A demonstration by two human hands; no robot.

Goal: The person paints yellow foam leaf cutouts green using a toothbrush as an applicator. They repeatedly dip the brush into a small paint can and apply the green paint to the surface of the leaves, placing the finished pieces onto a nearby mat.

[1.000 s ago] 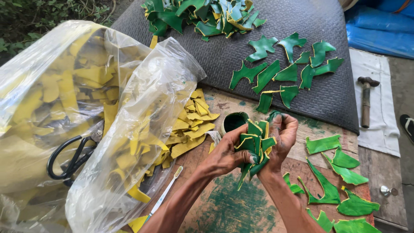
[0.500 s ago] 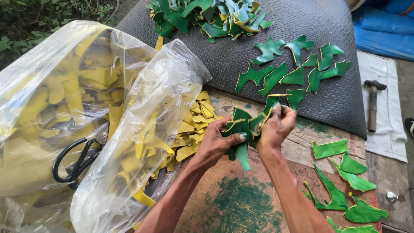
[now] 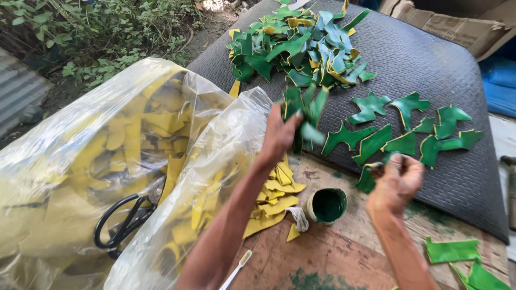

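A dark mat (image 3: 430, 64) lies across the far part of the worktop (image 3: 344, 252). At the mat's far edge sits a heap of cut pieces (image 3: 301, 45); nearer, to the right, single cut shapes (image 3: 408, 131) lie spread in a loose row. The left hand (image 3: 279, 134) is raised above the mat's near-left corner with a bunch of pieces (image 3: 303, 110) in it. The right hand (image 3: 395, 180) is over the mat's near edge, gripping what seems to be one piece (image 3: 368, 180). A small pot (image 3: 327, 205) stands on the worktop between the two hands. Left of it lies a pile of offcuts (image 3: 274, 207), beside a large plastic bag (image 3: 107, 177) filling the left side, with scissors (image 3: 121, 225) inside. More pieces (image 3: 462, 258) lie at the near right.
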